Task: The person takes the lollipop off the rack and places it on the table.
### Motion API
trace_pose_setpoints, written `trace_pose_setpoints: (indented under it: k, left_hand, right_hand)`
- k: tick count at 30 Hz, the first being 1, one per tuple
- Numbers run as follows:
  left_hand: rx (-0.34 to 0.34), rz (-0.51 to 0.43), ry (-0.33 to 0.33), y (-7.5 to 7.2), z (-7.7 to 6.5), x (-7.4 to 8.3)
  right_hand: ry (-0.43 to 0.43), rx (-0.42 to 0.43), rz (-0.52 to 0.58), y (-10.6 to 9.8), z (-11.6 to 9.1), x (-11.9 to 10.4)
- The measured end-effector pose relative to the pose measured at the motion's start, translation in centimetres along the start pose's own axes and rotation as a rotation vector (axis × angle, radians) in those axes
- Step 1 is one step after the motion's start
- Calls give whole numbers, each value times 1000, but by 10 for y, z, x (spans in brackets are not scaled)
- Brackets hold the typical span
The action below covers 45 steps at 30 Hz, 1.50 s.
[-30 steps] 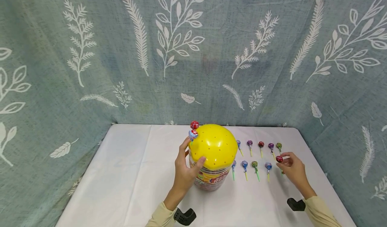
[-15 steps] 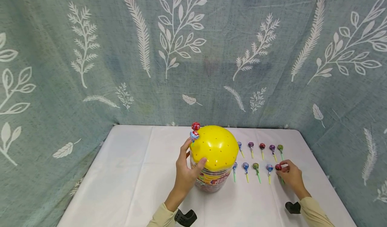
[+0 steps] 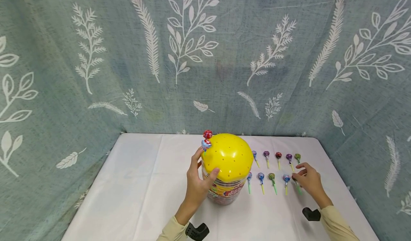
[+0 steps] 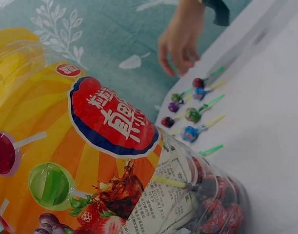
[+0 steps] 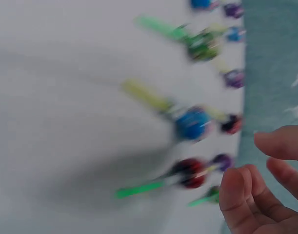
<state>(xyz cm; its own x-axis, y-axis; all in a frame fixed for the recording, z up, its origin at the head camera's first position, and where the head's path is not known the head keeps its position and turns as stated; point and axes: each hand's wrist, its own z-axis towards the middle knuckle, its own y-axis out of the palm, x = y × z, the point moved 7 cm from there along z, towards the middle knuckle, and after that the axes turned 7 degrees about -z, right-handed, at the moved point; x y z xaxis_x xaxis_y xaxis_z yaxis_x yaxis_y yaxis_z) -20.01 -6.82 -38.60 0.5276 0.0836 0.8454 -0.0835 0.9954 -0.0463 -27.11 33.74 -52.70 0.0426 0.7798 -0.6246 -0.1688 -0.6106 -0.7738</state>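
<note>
My left hand (image 3: 197,187) grips a clear plastic jar (image 3: 224,194) by its domed yellow lid (image 3: 229,155), thumb in front and fingers round the left side. Small holes dot the lid. A red lollipop (image 3: 207,134) and a blue lollipop (image 3: 206,144) stick out at its left edge. Wrapped lollipops show through the jar wall in the left wrist view. My right hand (image 3: 310,182) hovers over the right end of the front row, thumb and fingers apart and holding nothing. Beneath it a dark red lollipop (image 5: 191,173) with a green stick lies on the table.
Several wrapped lollipops lie in two rows right of the jar, among them a green lollipop (image 3: 272,177) and a blue lollipop (image 3: 286,178). A white cloth covers the table (image 3: 154,184). Behind it hangs a leaf-patterned curtain (image 3: 224,73).
My right hand has brought the dark red lollipop down to the end of the front row, let it go and risen slightly. My left hand stays on the jar.
</note>
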Motion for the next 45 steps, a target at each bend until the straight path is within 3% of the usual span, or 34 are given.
trace_pose_setpoints:
  k: [5,12,22,28,34,39,45]
  left_hand:
    - [4,7,2,-1,-1,1]
    - [2,-12,6,0,0,0]
    - [8,-14,7,-3,-2,0]
    - [4,-17,9,-4,-1,0]
    - [-6,-17,13,-2,-1,-2]
    - [-2,-10,0,-2,-1,-2]
    - [0,-4,-18,-1,0,-3]
  right_hand:
    - [-72,36,17,-13,2,-35]
    - [-118,8,61,-29,-3,-101]
    - [-299,80,150,-40,-16,-174]
    - [-356,87,260,-51,-28,-213]
    - [-454,99,420,-68,-48,-265]
    - [-552,60,543,-61,-52,-288]
    - [-608,-7,587,-44,-49,-308]
